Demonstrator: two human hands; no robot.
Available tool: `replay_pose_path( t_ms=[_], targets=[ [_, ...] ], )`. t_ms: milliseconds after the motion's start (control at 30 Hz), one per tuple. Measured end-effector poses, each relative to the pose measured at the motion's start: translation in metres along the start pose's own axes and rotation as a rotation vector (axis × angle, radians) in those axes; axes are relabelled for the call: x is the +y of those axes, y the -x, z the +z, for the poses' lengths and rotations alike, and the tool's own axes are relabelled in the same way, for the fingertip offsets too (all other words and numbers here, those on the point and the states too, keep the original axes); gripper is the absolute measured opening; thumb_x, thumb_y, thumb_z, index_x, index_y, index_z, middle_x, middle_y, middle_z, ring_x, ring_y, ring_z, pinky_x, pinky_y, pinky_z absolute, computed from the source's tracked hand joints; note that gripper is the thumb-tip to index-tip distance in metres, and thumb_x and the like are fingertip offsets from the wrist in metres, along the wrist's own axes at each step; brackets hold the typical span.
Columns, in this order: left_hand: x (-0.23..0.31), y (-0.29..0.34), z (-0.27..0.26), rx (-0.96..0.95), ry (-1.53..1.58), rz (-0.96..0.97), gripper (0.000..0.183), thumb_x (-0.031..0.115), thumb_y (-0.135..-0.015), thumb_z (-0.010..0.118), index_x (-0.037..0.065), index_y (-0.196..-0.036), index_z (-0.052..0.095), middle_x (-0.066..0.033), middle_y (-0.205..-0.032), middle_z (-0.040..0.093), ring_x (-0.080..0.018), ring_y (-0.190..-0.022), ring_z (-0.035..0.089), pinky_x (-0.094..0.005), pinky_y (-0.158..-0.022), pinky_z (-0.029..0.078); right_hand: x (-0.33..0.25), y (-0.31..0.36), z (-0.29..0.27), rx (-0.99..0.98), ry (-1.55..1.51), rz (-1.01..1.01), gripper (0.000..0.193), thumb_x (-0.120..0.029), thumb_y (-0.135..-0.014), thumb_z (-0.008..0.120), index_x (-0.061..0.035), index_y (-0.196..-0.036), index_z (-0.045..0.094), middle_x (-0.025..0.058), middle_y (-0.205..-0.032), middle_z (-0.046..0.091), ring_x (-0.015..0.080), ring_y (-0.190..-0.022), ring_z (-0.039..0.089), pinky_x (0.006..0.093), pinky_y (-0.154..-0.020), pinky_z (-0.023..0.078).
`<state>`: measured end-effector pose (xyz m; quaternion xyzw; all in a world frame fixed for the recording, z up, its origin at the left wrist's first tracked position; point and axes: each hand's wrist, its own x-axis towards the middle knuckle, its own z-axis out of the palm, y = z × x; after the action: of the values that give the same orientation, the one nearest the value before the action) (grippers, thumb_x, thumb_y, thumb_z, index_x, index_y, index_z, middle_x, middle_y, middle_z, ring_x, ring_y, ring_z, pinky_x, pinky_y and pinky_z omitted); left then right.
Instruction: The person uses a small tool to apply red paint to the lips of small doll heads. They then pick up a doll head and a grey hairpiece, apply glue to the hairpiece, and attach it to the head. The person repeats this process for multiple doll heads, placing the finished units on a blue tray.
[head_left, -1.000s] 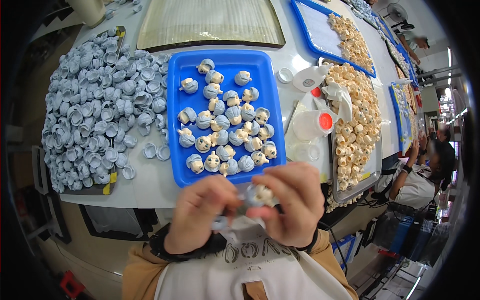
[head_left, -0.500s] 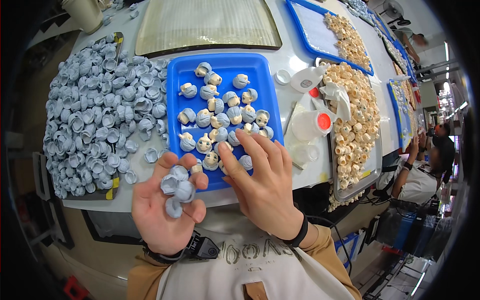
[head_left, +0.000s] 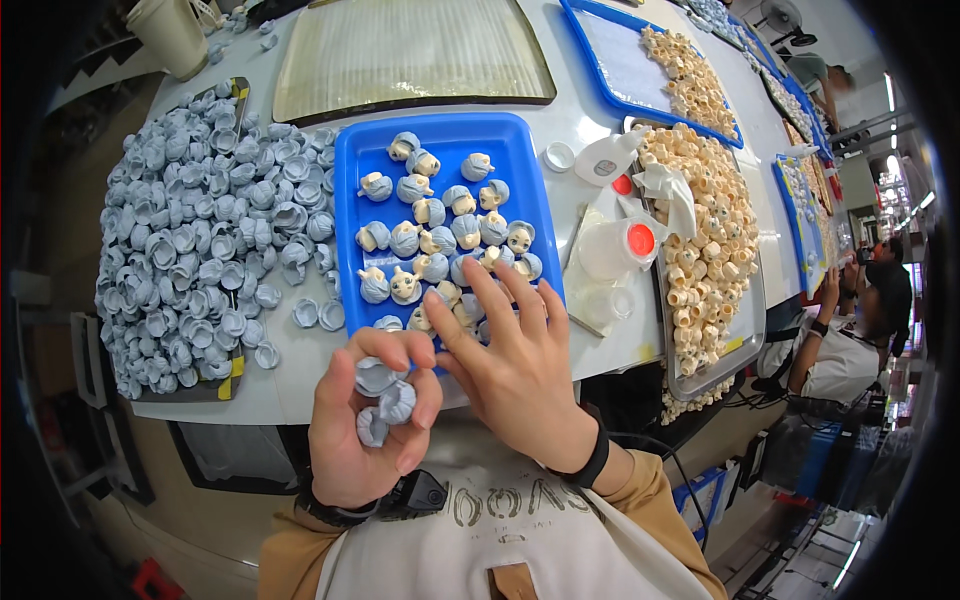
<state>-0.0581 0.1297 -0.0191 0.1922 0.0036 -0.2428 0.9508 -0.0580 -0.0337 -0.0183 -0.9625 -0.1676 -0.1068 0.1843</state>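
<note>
Blue-grey doll hair pieces (head_left: 396, 402), shaped like hollow caps, lie in the curled fingers of my left hand (head_left: 345, 455), just off the near edge of a blue tray (head_left: 450, 135). Across the tray's near right part my right hand (head_left: 530, 385) reaches with fingers spread, over the doll heads there; whether the fingertips touch them I cannot tell. Several small doll heads (head_left: 406, 286) with pale faces and blue-grey hair lie in the tray, facing different ways. My right hand hides some near ones.
A big heap of blue-grey hair pieces (head_left: 190, 250) covers the left of the table. To the right stand white bottles (head_left: 605, 160), a tub with a red centre (head_left: 615, 248) and a metal tray (head_left: 755, 345) of pale head parts. Another person (head_left: 840, 350) sits far right.
My left hand has moved right and slightly down, its fingers curling more around the hair pieces. My right hand stays over the tray and has shifted a little downward.
</note>
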Motion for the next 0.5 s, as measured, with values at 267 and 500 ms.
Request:
replay_pose_path(
  t_ms=[267, 500],
  targets=[
    [0.006, 0.003, 0.014, 0.039, -0.184, -0.161, 0.044, 0.034, -0.094, 0.045, -0.004, -0.116, 0.044, -0.018, -0.105, 0.051, -0.0188, -0.072, 0.054, -0.0231, -0.038, 0.043, 0.01, 0.012, -0.037, 0.197, -0.541, -0.109, 0.057, -0.017, -0.065, 0.072, -0.0032, -0.119, 0.059, 0.0164, -0.119, 0.055, 0.0317, -0.103, 0.055, 0.0405, -0.086, 0.041],
    [-0.005, -0.002, 0.027, -0.025, -0.385, -0.366, 0.048, 0.04, -0.092, 0.053, 0.0, -0.114, 0.039, -0.0094, -0.086, 0.05, -0.0115, -0.055, 0.053, -0.0204, -0.035, 0.037, 0.008, 0.012, -0.042, 0.208, -0.692, -0.198, 0.043, -0.01, -0.064, 0.069, -0.002, -0.104, 0.057, 0.0123, -0.108, 0.055, 0.0312, -0.101, 0.053, 0.0417, -0.081, 0.043]
  ],
)
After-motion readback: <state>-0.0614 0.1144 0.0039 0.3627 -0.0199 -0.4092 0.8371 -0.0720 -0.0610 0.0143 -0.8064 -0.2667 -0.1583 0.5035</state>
